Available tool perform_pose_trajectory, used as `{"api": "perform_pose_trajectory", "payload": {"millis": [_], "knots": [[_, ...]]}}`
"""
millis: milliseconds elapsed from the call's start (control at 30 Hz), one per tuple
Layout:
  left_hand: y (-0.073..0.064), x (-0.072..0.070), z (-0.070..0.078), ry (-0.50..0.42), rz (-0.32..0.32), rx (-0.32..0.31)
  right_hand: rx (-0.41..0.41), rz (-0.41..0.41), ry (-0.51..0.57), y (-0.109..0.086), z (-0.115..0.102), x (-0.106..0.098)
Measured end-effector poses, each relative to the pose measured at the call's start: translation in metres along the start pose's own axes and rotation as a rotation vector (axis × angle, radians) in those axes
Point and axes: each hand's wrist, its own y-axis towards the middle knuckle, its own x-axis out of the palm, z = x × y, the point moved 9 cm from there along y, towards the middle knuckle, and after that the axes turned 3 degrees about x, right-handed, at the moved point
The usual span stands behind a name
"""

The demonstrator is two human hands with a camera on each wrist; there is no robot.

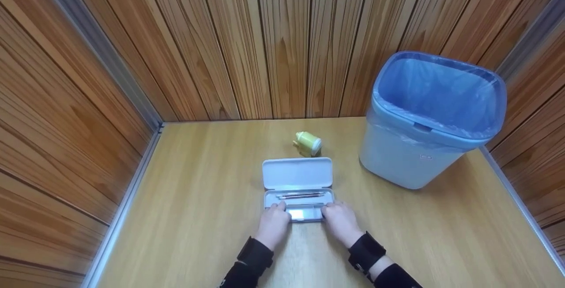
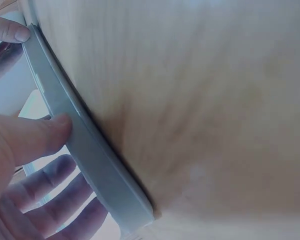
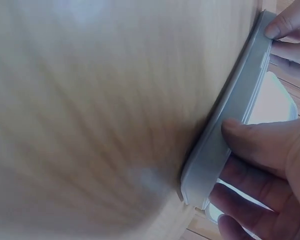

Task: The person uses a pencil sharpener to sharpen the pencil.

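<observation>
An open pencil case (image 1: 297,173) lies on the table, its lid tipped back toward the wall. Several slim pencils (image 1: 302,195) lie in its back part, and a divider runs in front of them. My left hand (image 1: 274,222) grips the front left of the case, and the left wrist view has the thumb (image 2: 55,132) against the grey front wall with the fingers over the rim. At the front right, my right hand (image 1: 340,221) holds it in the same way; its thumb (image 3: 245,135) presses the front wall in the right wrist view.
Behind the lid lies a small yellow cylindrical thing (image 1: 308,142) with a white end. A bin (image 1: 397,160) lined with a blue bag stands at the back right. Wood-panelled walls (image 1: 282,58) enclose the table (image 1: 190,200) at the back and sides.
</observation>
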Motion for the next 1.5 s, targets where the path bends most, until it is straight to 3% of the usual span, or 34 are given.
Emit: {"api": "perform_pose_trajectory", "payload": {"millis": [167, 533, 667, 833, 933, 1033, 1100, 1200, 1367, 1500], "knots": [[0.008, 0.005, 0.004, -0.01, -0.036, 0.005, 0.02, 0.014, 0.023, -0.002, 0.008, -0.002], [0.021, 0.003, 0.016, 0.033, 0.036, 0.026, 0.056, 0.057, 0.01, -0.004, 0.023, -0.01], [0.024, 0.001, 0.022, 0.03, 0.067, 0.043, 0.08, 0.032, 0.005, -0.004, 0.031, -0.009], [0.026, 0.001, 0.024, 0.005, 0.035, 0.038, 0.107, -0.008, 0.032, -0.003, 0.037, -0.007], [0.029, 0.005, 0.022, -0.03, -0.017, 0.035, 0.11, -0.007, 0.039, -0.003, 0.038, -0.007], [0.033, 0.009, 0.016, -0.13, -0.069, 0.014, 0.115, 0.0, 0.039, -0.003, 0.037, -0.008], [0.037, 0.01, 0.01, -0.198, -0.079, -0.012, 0.118, 0.005, 0.032, -0.003, 0.038, -0.008], [0.046, 0.006, 0.002, -0.235, -0.042, -0.05, 0.119, 0.012, 0.011, -0.003, 0.038, -0.008], [0.064, 0.006, -0.002, -0.132, 0.009, -0.08, 0.128, 0.028, 0.0, -0.004, 0.038, -0.007], [0.073, 0.017, -0.002, -0.072, -0.049, -0.116, 0.12, 0.07, -0.002, -0.004, 0.038, -0.007]]}}
